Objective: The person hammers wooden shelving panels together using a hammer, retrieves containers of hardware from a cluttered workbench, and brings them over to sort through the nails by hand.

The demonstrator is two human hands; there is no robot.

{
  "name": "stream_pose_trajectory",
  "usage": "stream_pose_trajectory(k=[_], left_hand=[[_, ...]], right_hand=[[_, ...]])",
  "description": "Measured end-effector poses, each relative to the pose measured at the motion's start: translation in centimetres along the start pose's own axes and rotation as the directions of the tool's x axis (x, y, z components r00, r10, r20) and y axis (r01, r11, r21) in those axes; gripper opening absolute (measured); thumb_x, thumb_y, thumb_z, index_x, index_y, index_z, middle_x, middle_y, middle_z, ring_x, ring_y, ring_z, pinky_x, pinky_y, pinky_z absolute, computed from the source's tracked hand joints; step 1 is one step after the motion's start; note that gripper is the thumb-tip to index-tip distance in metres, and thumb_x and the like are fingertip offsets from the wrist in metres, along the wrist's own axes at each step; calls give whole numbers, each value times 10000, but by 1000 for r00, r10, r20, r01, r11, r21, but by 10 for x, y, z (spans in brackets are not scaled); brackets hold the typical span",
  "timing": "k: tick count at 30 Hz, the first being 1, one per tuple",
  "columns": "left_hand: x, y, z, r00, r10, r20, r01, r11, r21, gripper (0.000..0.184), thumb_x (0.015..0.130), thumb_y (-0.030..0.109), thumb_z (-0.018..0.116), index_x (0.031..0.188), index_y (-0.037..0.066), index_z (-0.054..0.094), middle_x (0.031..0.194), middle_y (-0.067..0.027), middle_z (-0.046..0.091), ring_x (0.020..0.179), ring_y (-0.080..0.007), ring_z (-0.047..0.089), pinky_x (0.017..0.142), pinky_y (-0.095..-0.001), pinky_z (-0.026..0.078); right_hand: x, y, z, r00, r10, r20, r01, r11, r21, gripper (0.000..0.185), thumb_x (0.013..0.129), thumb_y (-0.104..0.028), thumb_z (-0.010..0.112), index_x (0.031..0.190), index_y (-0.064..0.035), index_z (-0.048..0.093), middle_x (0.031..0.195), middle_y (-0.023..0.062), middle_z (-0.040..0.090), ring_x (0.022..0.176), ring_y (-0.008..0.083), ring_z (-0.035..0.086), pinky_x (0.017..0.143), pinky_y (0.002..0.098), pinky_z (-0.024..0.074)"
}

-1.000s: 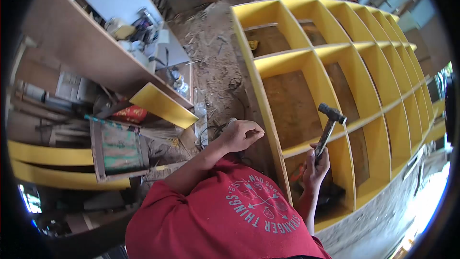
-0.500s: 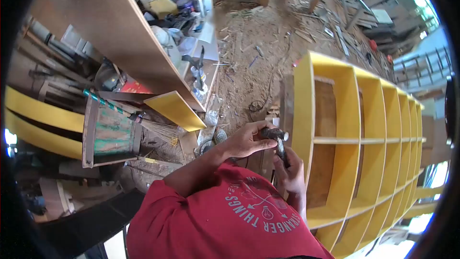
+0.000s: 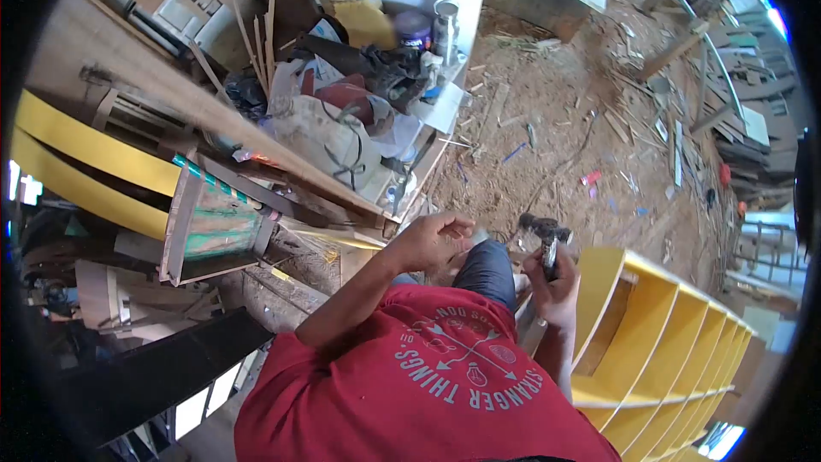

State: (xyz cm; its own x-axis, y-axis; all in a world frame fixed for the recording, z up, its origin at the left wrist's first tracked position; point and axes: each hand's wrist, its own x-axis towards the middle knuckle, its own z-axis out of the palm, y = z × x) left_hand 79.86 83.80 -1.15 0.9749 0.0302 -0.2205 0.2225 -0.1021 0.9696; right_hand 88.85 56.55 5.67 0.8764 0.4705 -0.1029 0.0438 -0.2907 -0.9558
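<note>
My right hand (image 3: 554, 284) is wrapped round the handle of a hammer (image 3: 545, 228), just below its dark metal head. The hammer stands roughly upright, head at the top, near the corner of a yellow shelf unit (image 3: 611, 291). To the left, my left hand (image 3: 434, 241) is raised in front of my body, its fingers curled in towards the thumb. Whatever those fingers may hold is too small or hidden to make out. The left hand is apart from the hammer. Below it shows my dark trouser leg (image 3: 486, 274).
A workbench (image 3: 376, 205) piled with bags, cloths and a metal flask (image 3: 445, 30) stands at the upper left. A green-stained wooden stool (image 3: 218, 227) is at the left, beside curved yellow panels (image 3: 94, 141). Wood scraps litter the dirt floor (image 3: 547, 111).
My left hand has let go of the hammer head and drawn away to the left. My right hand has carried the hammer up and to the right. The view has turned and shifted.
</note>
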Motion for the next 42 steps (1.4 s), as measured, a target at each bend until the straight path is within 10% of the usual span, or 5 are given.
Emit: stream_pose_trajectory(k=[10, 21, 32, 38, 42], left_hand=[[156, -12, -63, 807, -104, -581, 193, 977, 93, 523, 961, 350, 798, 1335, 2, 686, 1204, -162, 773, 1105, -248, 752, 981, -373, 573], [215, -4, -134, 590, -138, -796, 185, 982, -33, 467, 993, 384, 758, 1264, 8, 704, 1162, -171, 774, 1075, -272, 763, 958, -397, 574], [333, -62, -400, -302, -153, -941, 73, 980, -183, 202, 941, 128, 716, 1114, 27, 739, 965, -159, 785, 937, -349, 767, 872, -422, 581], [336, -113, -524, -32, 174, -984, 478, 868, 138, 457, 871, 35, 644, 1325, 80, 678, 1307, -232, 697, 1221, -404, 673, 1024, -477, 545], [340, -97, -556, 364, 136, -921, 839, 381, 388, 659, 842, 171, 713, 1491, 147, 606, 1471, -201, 628, 1364, -412, 585, 1128, -519, 492]], right_hand=[[329, -17, 23, 938, -82, 337, 172, 953, -249, 387, 908, -303, 873, 929, -29, 601, 718, 4, 530, 682, 133, 468, 618, 351, 427], [442, -57, 89, 767, -39, 640, 267, 927, -263, 372, 902, -267, 879, 904, -34, 589, 697, -3, 526, 661, 105, 447, 588, 327, 403], [502, -53, 92, 724, 139, 676, 229, 876, -425, 317, 899, -257, 862, 966, -24, 658, 724, 7, 556, 683, 120, 473, 600, 347, 424], [544, -35, 86, 651, 155, 743, 269, 868, -417, 275, 908, -212, 849, 982, -12, 675, 698, -5, 544, 665, 101, 462, 580, 325, 405], [564, -31, 79, 582, 154, 799, 231, 910, -344, 287, 912, -219, 847, 973, -2, 669, 664, 1, 531, 635, 99, 460, 572, 324, 403]])
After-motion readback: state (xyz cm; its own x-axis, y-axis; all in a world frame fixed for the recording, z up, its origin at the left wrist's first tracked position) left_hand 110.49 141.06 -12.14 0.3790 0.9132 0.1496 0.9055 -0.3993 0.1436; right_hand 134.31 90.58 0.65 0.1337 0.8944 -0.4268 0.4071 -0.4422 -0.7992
